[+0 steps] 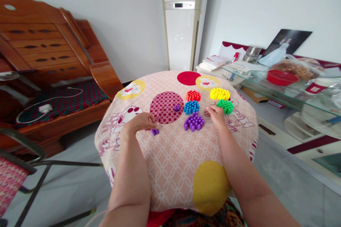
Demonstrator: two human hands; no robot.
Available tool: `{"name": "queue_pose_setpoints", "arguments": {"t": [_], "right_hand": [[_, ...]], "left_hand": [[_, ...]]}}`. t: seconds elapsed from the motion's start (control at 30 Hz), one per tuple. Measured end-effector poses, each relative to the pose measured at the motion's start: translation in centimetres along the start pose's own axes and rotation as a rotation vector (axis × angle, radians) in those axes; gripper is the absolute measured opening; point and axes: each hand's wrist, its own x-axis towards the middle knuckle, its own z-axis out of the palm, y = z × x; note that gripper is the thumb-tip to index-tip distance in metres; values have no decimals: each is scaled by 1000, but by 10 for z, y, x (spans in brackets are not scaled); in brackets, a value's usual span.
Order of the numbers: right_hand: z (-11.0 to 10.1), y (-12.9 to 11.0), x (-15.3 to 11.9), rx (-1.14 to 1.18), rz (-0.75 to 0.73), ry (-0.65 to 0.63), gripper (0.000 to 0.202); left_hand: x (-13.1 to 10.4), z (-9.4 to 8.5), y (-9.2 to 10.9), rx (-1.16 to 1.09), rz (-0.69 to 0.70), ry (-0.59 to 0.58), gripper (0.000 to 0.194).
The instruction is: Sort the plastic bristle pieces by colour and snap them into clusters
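Observation:
My left hand (142,122) is low over the left of the table, its thumb and fingers pinched at a small group of purple pegs (155,132). My right hand (215,115) rests on the cloth with curled fingers, and whatever they may hold is hidden. It lies between a bunch of green pegs (226,106) and a bunch of purple pegs (194,121). Blue pegs (191,107), red pegs (193,95) and yellow pegs (220,94) stand in separate bunches. Another small purple group (177,107) sits alone on the dark pink circle.
The round table wears a pink patterned cloth (173,156). A wooden bench (48,49) is on the left, with a white charger (45,108) and cable. A tall white air conditioner (178,35) stands behind. On the right, a glass shelf bears a red bowl (282,78) and papers.

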Motion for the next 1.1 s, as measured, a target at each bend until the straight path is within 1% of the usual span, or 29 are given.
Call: {"name": "queue_pose_setpoints", "arguments": {"t": [0.1,0.17,0.23,0.3,0.37,0.47,0.53,0.57,0.63,0.73,0.83,0.93,1.0,1.1], "right_hand": [[0,-1,-1,4,-2,-2,27],[0,-2,-1,2,-2,1,28],[0,-2,-2,-9,-4,2,28],[0,-3,-2,-20,-8,0,28],[0,-3,-2,-23,-8,-3,27],[0,-3,-1,-13,-1,-1,27],[0,-2,0,-10,1,1,28],[0,-1,0,-11,2,1,28],[0,0,1,-13,2,0,28],[1,2,2,-6,4,-3,27],[1,4,2,1,2,-4,26],[0,4,2,-4,-1,-3,27],[0,4,2,-2,0,-1,27],[0,3,2,16,4,3,28]], "left_hand": [[1,5,15,63,-67,-88,27],[3,10,25,44,-24,-137,27],[5,14,32,1,48,-186,26],[8,17,36,-33,130,-196,22],[10,19,41,-57,207,-141,19],[16,27,52,-82,305,56,17],[22,36,62,-77,354,188,18],[26,42,66,-71,372,231,19],[32,54,73,-55,395,259,23],[36,65,77,22,385,247,28],[36,68,77,122,373,230,33],[35,68,78,166,401,209,37],[36,71,79,169,425,240,40],[36,74,83,103,425,334,44]]}}
